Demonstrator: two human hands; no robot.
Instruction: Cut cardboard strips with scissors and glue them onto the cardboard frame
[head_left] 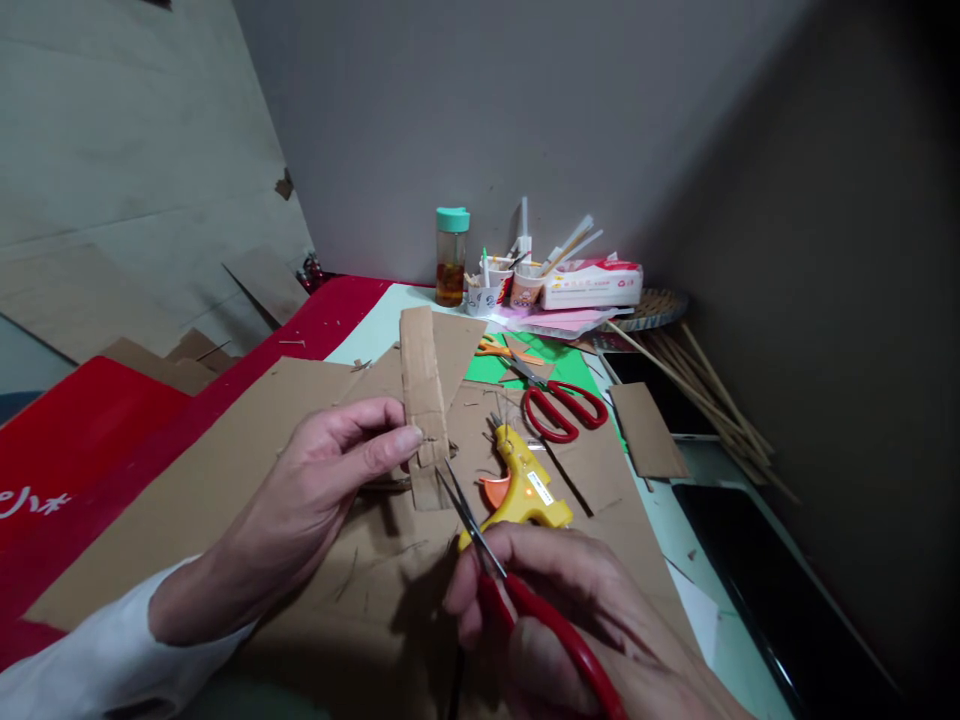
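My left hand (330, 490) pinches a narrow cardboard strip (422, 370) between thumb and fingers, holding it roughly upright above the table. A short flap or second layer shows near the strip's lower end. In my right hand (570, 600) is a pair of red-handled scissors (491, 565), with slightly parted blades. Their tips point up and left, close to the strip's lower right edge; whether they touch it I cannot tell. Just beyond the scissors lies a yellow glue gun (525, 485) with an orange trigger. A second pair of red-handled scissors (562, 408) rests behind it.
Large cardboard sheets (225, 450) cover the table. At the back stand a bottle (451, 260), paper cups (527, 288) holding sticks, and a tissue pack (592, 285). On the right are wooden sticks (709, 390), a small cardboard piece (649, 430) and a black phone-like device (772, 590).
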